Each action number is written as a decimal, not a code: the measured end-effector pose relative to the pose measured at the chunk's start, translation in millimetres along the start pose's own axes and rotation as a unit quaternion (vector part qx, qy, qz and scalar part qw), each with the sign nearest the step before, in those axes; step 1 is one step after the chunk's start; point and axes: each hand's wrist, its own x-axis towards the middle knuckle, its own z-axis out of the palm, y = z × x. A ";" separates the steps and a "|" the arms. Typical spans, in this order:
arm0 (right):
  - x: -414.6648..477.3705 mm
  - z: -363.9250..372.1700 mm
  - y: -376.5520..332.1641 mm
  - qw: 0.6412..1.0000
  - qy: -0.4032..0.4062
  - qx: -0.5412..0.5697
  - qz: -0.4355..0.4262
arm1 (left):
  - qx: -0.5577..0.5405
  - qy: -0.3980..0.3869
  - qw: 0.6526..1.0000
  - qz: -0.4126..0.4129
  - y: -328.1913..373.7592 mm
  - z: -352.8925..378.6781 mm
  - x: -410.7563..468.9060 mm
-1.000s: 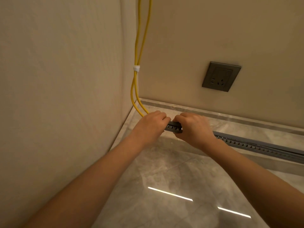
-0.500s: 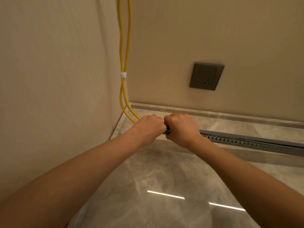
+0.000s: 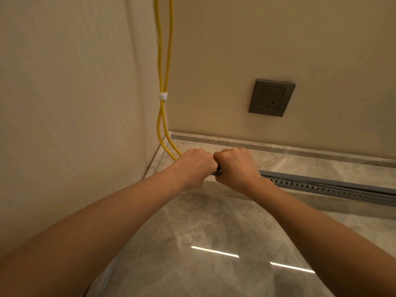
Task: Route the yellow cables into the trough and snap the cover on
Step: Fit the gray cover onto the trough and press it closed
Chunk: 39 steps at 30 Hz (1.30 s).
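Observation:
Two yellow cables hang down the wall corner, held together by a white tie, and curve toward the floor under my left hand. A grey slotted trough runs along the floor to the right. Its left end is hidden beneath my right hand. Both hands are fisted side by side over that end, knuckles touching, with a small dark piece of the trough showing between them. Where the cables end is hidden by my hands.
A grey wall socket sits on the back wall above the trough. A stone skirting strip lines the wall base. The polished grey floor reflects ceiling lights. The left wall stands close beside my left arm.
My hands have closed together, covering the stretch of trough that showed between them a second ago. The view has shifted, moving the cables and socket left in the frame.

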 end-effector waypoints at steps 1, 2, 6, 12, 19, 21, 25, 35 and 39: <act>0.1 0.2 -0.1 1.000 0.000 0.002 -0.001 | 0.000 0.001 1.000 0.001 0.0 0.5 0.1; 0.1 0.5 -0.4 1.000 0.001 0.001 -0.003 | 0.000 0.001 1.000 0.002 0.1 1.4 0.3; 0.3 2.2 -1.7 1.000 0.013 -0.014 -0.006 | 0.007 0.003 1.000 -0.002 -3.4 4.7 0.9; -6.0 7.3 3.7 0.998 0.064 -0.006 -0.026 | 0.036 0.049 0.998 0.002 -10.2 9.3 -4.4; -32.1 13.3 25.5 0.993 0.107 -0.043 -0.036 | 0.044 0.075 0.996 -0.007 -10.3 19.3 -9.5; -37.5 15.2 29.6 0.992 0.126 -0.017 -0.024 | 0.030 0.078 0.996 -0.014 -8.9 23.0 -9.1; -37.1 16.3 33.1 0.989 0.143 0.029 -0.012 | -0.014 0.097 0.994 -0.039 -5.4 29.7 -4.8; -39.3 15.5 34.7 0.981 0.156 0.117 -0.022 | -0.115 0.136 0.983 -0.052 20.0 32.3 16.7; -50.9 16.0 46.5 0.985 0.136 0.107 -0.011 | -0.119 0.121 0.984 -0.052 16.7 33.3 18.5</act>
